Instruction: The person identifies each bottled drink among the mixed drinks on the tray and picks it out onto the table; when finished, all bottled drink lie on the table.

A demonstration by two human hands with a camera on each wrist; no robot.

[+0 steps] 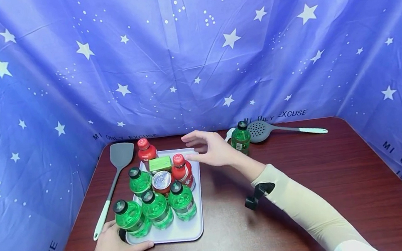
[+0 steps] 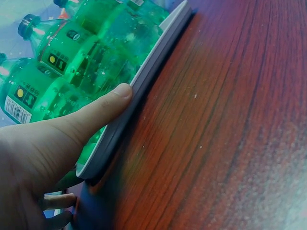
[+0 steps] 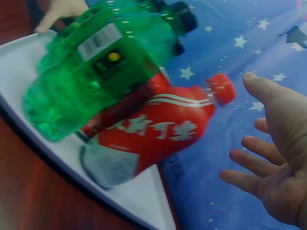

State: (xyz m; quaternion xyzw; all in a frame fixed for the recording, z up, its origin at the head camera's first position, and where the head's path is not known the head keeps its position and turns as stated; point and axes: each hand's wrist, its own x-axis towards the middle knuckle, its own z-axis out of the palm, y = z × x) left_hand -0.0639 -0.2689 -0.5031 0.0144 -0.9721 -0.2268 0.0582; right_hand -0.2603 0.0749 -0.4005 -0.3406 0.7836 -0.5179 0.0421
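At the near left corner of a white tray (image 1: 197, 231), my left hand (image 1: 112, 248) holds the edge. Its thumb (image 2: 117, 96) lies on the rim in the left wrist view, and the other fingers are partly hidden round the corner. On the tray stand several green soda bottles (image 1: 156, 210), a red-topped can (image 1: 162, 181), a green box (image 1: 160, 164) and two red-capped cola bottles, one at the back left (image 1: 146, 150) and one at the right (image 1: 183, 173). My right hand (image 1: 213, 147) hovers by the right cola bottle, fingers spread, holding nothing.
Another green bottle (image 1: 241, 139) stands at the back of the brown table (image 1: 305, 175), beside a slotted skimmer (image 1: 262, 130). A grey spatula (image 1: 121, 154) lies left of the tray. Blue star-patterned cloth (image 1: 193, 59) hangs behind and at both sides.
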